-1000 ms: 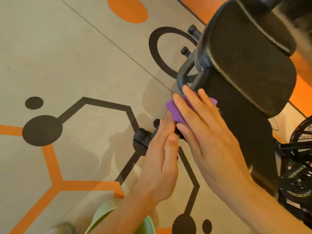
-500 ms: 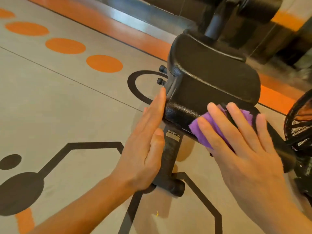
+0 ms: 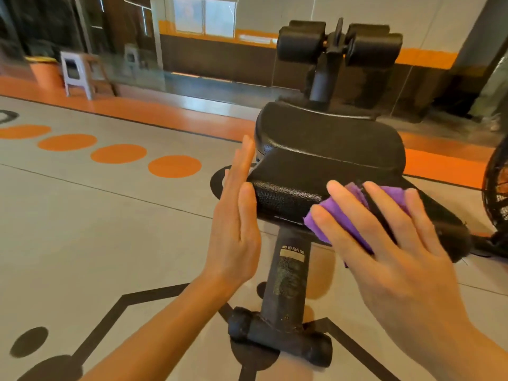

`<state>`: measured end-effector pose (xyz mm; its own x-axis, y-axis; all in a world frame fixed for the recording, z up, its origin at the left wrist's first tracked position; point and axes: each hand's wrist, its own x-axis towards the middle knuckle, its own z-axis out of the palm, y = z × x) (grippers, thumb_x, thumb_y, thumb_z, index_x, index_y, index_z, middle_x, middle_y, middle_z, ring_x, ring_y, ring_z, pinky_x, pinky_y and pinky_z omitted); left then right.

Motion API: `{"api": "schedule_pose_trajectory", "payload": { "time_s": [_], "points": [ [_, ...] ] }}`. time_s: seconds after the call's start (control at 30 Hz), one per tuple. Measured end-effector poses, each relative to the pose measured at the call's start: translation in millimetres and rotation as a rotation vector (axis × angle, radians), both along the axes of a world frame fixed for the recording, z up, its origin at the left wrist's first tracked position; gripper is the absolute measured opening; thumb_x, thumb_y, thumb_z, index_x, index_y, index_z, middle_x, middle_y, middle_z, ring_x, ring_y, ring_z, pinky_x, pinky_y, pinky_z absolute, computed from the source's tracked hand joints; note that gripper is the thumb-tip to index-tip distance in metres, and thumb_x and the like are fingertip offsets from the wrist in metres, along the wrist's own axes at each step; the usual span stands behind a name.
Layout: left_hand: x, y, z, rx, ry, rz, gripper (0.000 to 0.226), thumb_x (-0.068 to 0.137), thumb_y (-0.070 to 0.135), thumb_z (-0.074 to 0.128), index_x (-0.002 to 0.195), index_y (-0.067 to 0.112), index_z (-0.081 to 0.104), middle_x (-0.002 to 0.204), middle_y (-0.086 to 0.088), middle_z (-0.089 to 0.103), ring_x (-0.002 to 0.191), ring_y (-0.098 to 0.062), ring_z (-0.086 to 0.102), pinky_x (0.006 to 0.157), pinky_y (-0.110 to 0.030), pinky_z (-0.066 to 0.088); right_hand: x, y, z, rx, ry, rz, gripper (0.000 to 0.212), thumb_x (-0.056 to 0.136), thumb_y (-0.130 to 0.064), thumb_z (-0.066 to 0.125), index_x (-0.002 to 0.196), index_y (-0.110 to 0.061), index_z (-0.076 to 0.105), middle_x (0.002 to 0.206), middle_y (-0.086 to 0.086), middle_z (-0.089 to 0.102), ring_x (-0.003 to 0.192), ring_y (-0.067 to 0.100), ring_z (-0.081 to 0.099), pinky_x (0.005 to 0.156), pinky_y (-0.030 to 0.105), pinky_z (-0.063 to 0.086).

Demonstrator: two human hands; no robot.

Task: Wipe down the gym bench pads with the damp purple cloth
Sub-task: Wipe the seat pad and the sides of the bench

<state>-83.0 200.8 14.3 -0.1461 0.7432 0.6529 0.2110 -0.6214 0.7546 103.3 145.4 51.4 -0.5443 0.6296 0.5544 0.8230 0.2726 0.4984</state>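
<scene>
My right hand (image 3: 390,243) lay flat with spread fingers, pressing the purple cloth (image 3: 349,213) against the near edge of the black bench pad (image 3: 324,160). My left hand (image 3: 236,215) was wide and straight-fingered, its palm resting against the pad's left end, holding nothing.

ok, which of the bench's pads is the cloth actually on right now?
The near seat pad, at its front edge: the right hand presses the purple cloth there. The back pad and foam roller pads beyond are untouched.
</scene>
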Motion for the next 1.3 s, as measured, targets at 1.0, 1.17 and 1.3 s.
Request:
{"api": "schedule_pose_trajectory", "payload": {
  "time_s": [1.0,1.17,1.3],
  "points": [
    [22.0,-3.2,35.9,0.303,0.616,0.378,0.049,0.104,0.023,0.021,0.150,0.013,0.033,0.159,-0.004,0.031,0.153,-0.021,0.013,0.125,-0.038,0.007,3.2,8.1,17.9,-0.111,0.231,0.004,0.050,0.096,-0.034,0.042,0.142,-0.014,0.041,0.137,0.008,0.054,0.123,0.025,0.054,0.114,0.042,0.030],
    [15.6,-0.8,28.4,0.372,0.857,0.462,0.050,0.106,0.026,0.020,0.138,0.013,0.055,0.145,-0.001,0.051,0.144,-0.023,0.035,0.123,-0.044,0.020,62.9,-18.3,12.3,-0.094,0.325,-0.061,0.049,0.096,-0.034,0.029,0.136,-0.011,0.044,0.134,0.010,0.057,0.124,0.029,0.054,0.114,0.043,0.029],
    [18.5,-0.7,30.6,0.358,0.841,0.473,0.050,0.106,0.027,0.020,0.136,0.014,0.057,0.142,0.000,0.053,0.142,-0.023,0.040,0.121,-0.043,0.024,-1.6,4.5,21.1,-0.090,0.426,-0.050,0.043,0.084,-0.028,0.051,0.123,-0.012,0.057,0.118,0.009,0.066,0.111,0.030,0.061,0.108,0.046,0.038]
  ]
}}
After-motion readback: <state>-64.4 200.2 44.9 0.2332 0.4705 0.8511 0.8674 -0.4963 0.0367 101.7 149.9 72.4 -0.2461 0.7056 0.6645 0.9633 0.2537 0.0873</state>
